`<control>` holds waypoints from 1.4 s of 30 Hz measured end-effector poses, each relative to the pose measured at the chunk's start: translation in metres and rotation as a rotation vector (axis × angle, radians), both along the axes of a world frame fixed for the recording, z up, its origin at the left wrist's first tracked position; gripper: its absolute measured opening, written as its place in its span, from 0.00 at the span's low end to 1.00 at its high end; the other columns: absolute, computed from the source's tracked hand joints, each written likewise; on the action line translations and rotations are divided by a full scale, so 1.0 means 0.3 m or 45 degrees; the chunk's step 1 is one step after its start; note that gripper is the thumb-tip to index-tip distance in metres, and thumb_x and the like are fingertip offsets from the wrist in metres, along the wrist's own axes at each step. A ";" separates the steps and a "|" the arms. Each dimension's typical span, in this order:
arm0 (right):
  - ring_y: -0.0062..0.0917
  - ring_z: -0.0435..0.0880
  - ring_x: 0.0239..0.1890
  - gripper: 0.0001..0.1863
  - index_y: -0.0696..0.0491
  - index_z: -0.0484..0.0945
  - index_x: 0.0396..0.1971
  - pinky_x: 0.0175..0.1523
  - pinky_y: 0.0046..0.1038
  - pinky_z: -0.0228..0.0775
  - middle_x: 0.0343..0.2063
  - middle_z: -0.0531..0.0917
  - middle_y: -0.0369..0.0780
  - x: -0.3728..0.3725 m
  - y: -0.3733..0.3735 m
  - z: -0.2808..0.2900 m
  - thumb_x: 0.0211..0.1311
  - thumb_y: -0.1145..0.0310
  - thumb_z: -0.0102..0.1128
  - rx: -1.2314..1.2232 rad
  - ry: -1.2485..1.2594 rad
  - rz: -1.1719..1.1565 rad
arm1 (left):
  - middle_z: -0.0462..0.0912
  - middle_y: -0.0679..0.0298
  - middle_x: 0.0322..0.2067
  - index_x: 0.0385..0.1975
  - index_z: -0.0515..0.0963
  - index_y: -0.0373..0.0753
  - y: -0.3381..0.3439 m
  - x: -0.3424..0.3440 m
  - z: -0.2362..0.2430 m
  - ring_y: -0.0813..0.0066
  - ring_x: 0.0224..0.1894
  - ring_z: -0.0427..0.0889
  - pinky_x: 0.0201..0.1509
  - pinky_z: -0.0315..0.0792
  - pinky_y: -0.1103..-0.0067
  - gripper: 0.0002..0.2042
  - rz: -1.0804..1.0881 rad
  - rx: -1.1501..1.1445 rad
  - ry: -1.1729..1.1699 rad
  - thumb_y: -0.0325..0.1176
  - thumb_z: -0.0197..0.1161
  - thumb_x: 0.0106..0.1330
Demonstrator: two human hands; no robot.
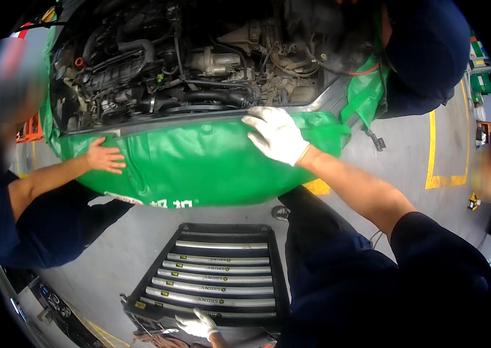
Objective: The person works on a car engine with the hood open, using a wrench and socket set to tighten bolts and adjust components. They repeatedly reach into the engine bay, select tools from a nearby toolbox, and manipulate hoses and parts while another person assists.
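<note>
My right hand [274,136], in a white glove, lies flat with its fingers spread on the upper edge of a green protective cover [199,168] draped over the front of a car. Behind the cover the open engine bay [199,64] shows hoses, wiring and metal parts. My left hand [198,325], also in a white glove, is low in the picture with its fingers apart, resting at the near edge of a black tool chest [216,272]. It holds nothing that I can see.
A co-worker in dark blue on the left presses a bare hand [106,156] on the cover. Another person in dark blue [425,52] leans over the engine bay's right side. The chest's silver-handled drawers face up on grey concrete floor. Yellow floor lines [431,151] run at the right.
</note>
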State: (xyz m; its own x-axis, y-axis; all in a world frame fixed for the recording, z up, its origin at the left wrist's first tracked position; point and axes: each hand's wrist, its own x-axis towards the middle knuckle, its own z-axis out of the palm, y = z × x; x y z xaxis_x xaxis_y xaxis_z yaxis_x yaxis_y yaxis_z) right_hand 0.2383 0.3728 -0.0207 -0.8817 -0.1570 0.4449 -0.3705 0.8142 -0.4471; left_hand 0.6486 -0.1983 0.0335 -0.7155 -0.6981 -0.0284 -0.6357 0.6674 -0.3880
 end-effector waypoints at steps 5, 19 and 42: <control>0.39 0.82 0.54 0.23 0.51 0.81 0.55 0.58 0.42 0.74 0.55 0.82 0.42 -0.053 -0.027 -0.059 0.60 0.64 0.73 0.083 0.015 -0.003 | 0.72 0.29 0.65 0.71 0.63 0.21 0.049 -0.014 0.175 0.33 0.66 0.74 0.75 0.68 0.52 0.41 -0.057 0.033 0.225 0.43 0.75 0.68; 0.39 0.83 0.51 0.21 0.49 0.83 0.52 0.52 0.42 0.75 0.54 0.83 0.42 -0.087 -0.060 -0.022 0.58 0.64 0.72 0.238 -0.158 -0.082 | 0.72 0.32 0.66 0.68 0.66 0.22 0.089 -0.067 0.184 0.36 0.66 0.75 0.74 0.69 0.54 0.38 0.043 0.045 0.195 0.39 0.76 0.66; 0.50 0.77 0.61 0.20 0.54 0.81 0.57 0.68 0.45 0.68 0.60 0.78 0.53 -0.065 -0.120 -0.114 0.65 0.72 0.67 0.548 -0.031 -0.075 | 0.71 0.34 0.68 0.62 0.71 0.25 0.143 -0.147 0.238 0.38 0.67 0.75 0.72 0.72 0.56 0.31 0.501 0.103 -0.089 0.39 0.74 0.67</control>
